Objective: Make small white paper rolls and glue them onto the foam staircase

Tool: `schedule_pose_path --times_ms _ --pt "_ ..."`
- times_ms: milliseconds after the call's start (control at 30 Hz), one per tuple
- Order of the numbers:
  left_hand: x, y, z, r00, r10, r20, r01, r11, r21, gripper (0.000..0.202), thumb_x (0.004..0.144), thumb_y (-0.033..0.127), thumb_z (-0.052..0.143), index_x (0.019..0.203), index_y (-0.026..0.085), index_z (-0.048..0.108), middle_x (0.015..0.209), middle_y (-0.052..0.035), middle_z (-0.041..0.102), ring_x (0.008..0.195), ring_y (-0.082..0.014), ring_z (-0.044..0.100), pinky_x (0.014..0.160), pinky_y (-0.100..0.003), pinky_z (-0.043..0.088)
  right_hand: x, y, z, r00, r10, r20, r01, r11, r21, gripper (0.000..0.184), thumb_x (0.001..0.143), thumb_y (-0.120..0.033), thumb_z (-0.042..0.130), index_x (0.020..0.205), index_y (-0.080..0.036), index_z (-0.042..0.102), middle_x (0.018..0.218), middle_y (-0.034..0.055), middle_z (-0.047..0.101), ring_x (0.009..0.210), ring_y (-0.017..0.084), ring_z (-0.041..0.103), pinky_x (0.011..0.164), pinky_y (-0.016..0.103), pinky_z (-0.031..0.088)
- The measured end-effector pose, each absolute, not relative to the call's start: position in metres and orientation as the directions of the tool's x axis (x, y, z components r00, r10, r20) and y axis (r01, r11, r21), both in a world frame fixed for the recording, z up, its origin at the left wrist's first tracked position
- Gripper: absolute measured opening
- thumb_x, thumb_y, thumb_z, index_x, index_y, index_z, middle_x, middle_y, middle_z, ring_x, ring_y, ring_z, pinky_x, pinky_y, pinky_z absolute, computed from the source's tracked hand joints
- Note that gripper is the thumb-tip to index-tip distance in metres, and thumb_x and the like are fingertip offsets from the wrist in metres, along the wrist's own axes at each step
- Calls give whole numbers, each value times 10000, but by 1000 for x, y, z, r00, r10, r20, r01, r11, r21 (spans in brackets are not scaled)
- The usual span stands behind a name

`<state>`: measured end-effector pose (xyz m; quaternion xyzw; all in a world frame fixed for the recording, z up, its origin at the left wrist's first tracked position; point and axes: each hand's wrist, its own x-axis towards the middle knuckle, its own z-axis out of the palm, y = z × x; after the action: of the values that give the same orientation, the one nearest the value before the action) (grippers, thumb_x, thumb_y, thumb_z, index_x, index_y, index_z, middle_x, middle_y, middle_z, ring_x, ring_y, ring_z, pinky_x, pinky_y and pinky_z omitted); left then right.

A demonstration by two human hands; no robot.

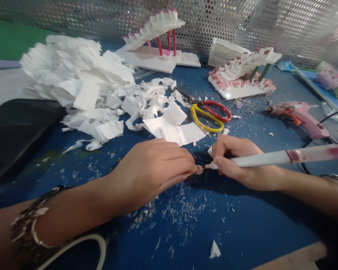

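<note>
My right hand grips a white marker with a dark pink end, its tip pointing left toward my other fingertips. My left hand is closed, its fingers pinched together close to the marker tip. Whatever lies between those fingertips is too small and hidden to make out. Just behind my hands lie folded white paper pieces and scissors with one red and one yellow handle loop.
White paper is heaped at the back left. Two small staircase models stand behind. A pink glue gun with a cable lies right. Scraps litter the blue table; a black object is at left.
</note>
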<state>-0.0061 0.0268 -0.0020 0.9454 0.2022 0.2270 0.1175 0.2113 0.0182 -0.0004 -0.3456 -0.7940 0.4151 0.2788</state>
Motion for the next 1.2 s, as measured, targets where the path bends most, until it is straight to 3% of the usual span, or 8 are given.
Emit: schedule_pose_path --times_ms 1200 --pt "-4 29 -5 790 513 335 332 -819 468 158 871 197 461 818 178 608 794 -1 654 728 -116 581 660 -213 398 209 14 3 -628 753 194 352 498 -792 128 765 -165 482 660 -173 409 561 -46 464 492 49 406 465 176 337"
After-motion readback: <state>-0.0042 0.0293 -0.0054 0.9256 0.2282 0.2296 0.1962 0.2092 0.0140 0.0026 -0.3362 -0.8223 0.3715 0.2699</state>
